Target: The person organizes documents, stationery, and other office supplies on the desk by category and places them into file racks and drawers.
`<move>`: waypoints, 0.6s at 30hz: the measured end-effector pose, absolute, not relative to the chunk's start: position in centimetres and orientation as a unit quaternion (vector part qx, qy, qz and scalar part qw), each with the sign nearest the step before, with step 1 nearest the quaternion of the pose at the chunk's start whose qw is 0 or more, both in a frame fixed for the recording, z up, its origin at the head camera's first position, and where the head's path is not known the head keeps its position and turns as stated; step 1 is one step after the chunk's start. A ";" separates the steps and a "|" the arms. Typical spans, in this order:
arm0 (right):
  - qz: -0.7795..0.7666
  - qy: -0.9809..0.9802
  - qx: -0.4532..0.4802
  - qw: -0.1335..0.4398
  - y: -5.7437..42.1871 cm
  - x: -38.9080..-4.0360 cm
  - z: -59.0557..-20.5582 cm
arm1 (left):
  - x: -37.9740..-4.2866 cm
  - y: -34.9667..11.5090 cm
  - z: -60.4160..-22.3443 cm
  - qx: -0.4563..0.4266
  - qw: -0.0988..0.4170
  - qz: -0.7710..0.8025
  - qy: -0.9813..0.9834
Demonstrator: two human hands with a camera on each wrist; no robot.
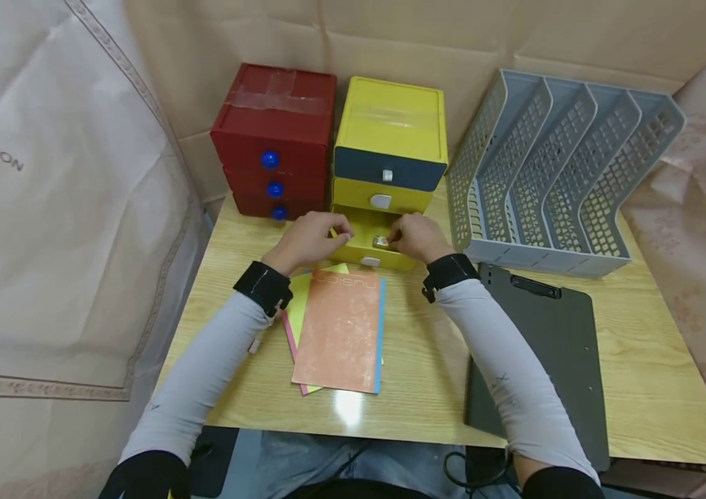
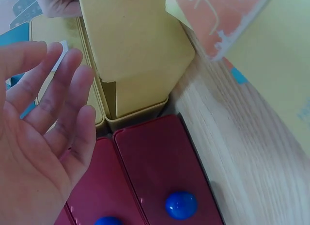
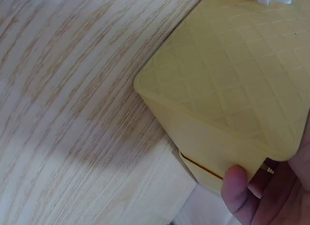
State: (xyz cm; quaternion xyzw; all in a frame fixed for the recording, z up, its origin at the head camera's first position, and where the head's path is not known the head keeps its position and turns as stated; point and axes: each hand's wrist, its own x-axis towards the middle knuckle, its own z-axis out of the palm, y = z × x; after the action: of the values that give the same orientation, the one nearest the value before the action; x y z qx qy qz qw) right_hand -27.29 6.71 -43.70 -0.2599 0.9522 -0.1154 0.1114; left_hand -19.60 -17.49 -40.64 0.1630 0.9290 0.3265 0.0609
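The bottom yellow drawer (image 1: 353, 239) of the yellow drawer unit (image 1: 390, 125) is pulled out. Over its left side hovers my left hand (image 1: 312, 239), fingers spread and loosely bent; the left wrist view shows the palm (image 2: 34, 162) with nothing in it. My right hand (image 1: 418, 238) reaches into the drawer's right side. Its fingertips pinch a small shiny gold-and-pale object (image 1: 380, 242), whose kind is too small to tell. In the right wrist view a ribbed gold bit of it (image 3: 267, 169) shows by the fingers, and the drawer wall hides the rest.
A red drawer unit (image 1: 284, 138) with blue knobs stands left of the yellow one. A grey file rack (image 1: 552, 256) is at right, above a dark clipboard (image 1: 552, 346). Orange (image 1: 343, 333) and yellow booklets lie stacked in front of the drawer.
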 end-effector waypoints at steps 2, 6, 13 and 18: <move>-0.111 0.952 -0.265 0.103 6.6 -27.0 -43.6 | -19.1 -17.9 -40.8 0.163 0.061 0.328 0.928; -0.103 0.954 -0.279 0.046 6.1 -26.0 -42.7 | -17.8 -19.0 -41.2 0.167 0.054 0.328 0.928; -0.111 0.945 -0.306 -0.037 3.7 -22.7 -39.9 | -14.6 -21.3 -41.5 0.164 0.053 0.307 0.936; -0.136 0.917 -0.375 -0.012 0.8 -19.7 -39.4 | -12.1 -23.0 -41.7 0.139 0.063 0.313 0.937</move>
State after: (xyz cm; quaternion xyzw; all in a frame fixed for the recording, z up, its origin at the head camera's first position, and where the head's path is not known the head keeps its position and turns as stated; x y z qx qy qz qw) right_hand -19.70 0.77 -39.42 -0.3754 0.9167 -0.1363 -0.0122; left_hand -12.10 -22.96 -41.73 0.1389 0.9373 0.3133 0.0634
